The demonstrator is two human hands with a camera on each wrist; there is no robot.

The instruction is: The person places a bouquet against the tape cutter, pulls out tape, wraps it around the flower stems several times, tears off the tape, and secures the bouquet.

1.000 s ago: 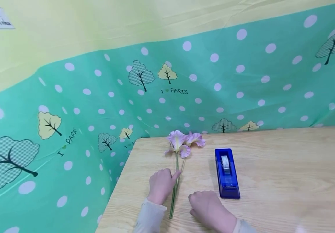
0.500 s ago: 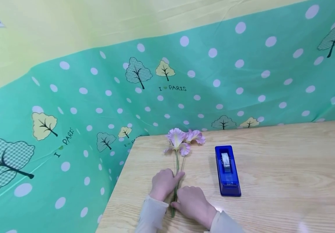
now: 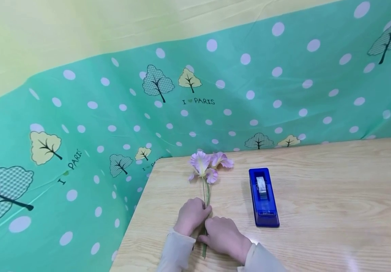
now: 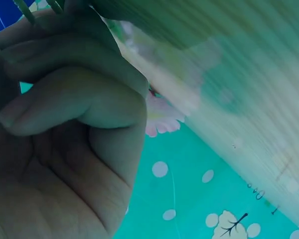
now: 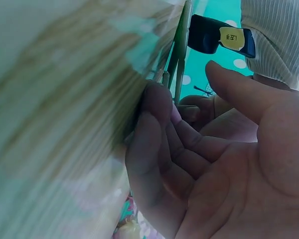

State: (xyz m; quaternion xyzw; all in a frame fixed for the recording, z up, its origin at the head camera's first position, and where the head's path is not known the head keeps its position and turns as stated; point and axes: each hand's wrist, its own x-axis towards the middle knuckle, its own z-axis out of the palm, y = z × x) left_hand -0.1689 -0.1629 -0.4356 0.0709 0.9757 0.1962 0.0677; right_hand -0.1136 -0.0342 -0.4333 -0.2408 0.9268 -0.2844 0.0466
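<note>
Two pale purple irises [image 3: 200, 163], with long thin green stems [image 3: 206, 192], lie together on the wooden table in the head view. Midway along the stems, my left hand [image 3: 191, 216] grips them, thumb laid across. My right hand [image 3: 224, 235] is just below it, at the lower stems, whose ends stick out toward me. In the right wrist view, the bent fingertips of the right hand [image 5: 204, 159] touch the stems [image 5: 181, 55], while its thumb stands apart. The left wrist view shows curled fingers [image 4: 74, 99] of the left hand and a pink petal [image 4: 162, 118] beyond.
To the right of the flowers stands a blue tape dispenser [image 3: 265, 219] with a roll of tape [image 3: 261, 186]. A green and yellow patterned cloth [image 3: 168, 121] hangs along the back and left of the table [image 3: 335, 196]. The left wrist carries a black device [image 5: 214, 37].
My right hand has moved left from beside the flowers to the lower stems. The two stems lie closer together, and the left thumb has drawn down over them. The blooms have shifted slightly left.
</note>
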